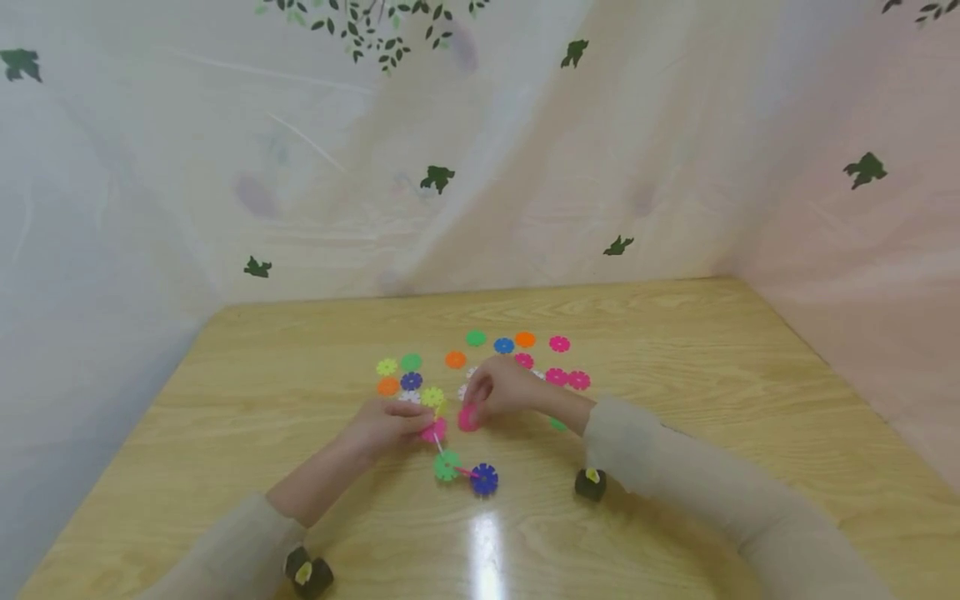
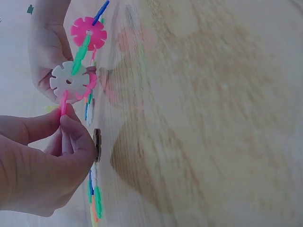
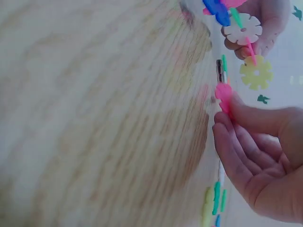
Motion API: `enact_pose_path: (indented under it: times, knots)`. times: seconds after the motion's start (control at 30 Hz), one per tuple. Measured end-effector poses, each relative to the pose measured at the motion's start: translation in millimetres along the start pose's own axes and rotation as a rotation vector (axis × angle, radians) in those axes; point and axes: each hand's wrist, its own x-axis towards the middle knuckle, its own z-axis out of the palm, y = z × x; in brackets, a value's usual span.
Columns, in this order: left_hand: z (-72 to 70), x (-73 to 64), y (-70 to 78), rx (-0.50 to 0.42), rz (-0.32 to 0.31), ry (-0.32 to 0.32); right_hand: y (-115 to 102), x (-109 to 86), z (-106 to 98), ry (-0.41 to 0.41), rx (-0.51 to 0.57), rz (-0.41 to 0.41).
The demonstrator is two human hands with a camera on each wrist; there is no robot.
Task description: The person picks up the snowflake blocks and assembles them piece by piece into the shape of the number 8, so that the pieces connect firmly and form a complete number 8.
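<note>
- In the left hand [image 1: 384,427], pinched between thumb and fingers: a pink notched disc [image 1: 435,432], part of a chain [image 1: 447,465].
- In the right hand [image 1: 501,386], pinched too: another pink disc [image 1: 468,418], near the chain, not yet joined.
- Already joined: six discs, from a yellow disc [image 1: 432,397] to a dark blue disc [image 1: 483,479].
- Farther out, flat on the wooden table [image 1: 645,367]: many loose discs [image 1: 455,359], probably the part left to do.
</note>
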Motion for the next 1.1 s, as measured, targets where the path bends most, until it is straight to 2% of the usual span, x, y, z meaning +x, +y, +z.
enact_pose_path:
  times: [0.13,0.27,0.43,0.6,0.77,0.97,1.1]
  knots:
    - [-0.4,0.2,-0.6,-0.007,0.009,0.0,3,-2.1,0,0.061,0.185,0.116]
    - [0.1,0.1,-0.1,0.016,0.015,-0.007,1,-4.5,-1,0.083,0.347,0.184]
    - [2.2,1.6,0.2,0.042,0.033,-0.018,0,-7.6,-2,0.086,0.474,0.2]
    - [4.3,2.7,0.9,0.037,0.024,-0.016,-2,-9.0,-1,0.101,0.564,0.196]
    - [5.8,1.2,3.0,0.022,0.019,-0.015,-3,-9.4,-1,0.114,0.608,0.198]
    - [7.3,-1.4,4.9,0.099,0.044,-0.03,-2,-10.0,-2,0.113,0.581,0.178]
    - [9.6,-2.3,6.0,0.1,0.04,-0.039,-2,-9.8,-1,0.118,0.56,0.184]
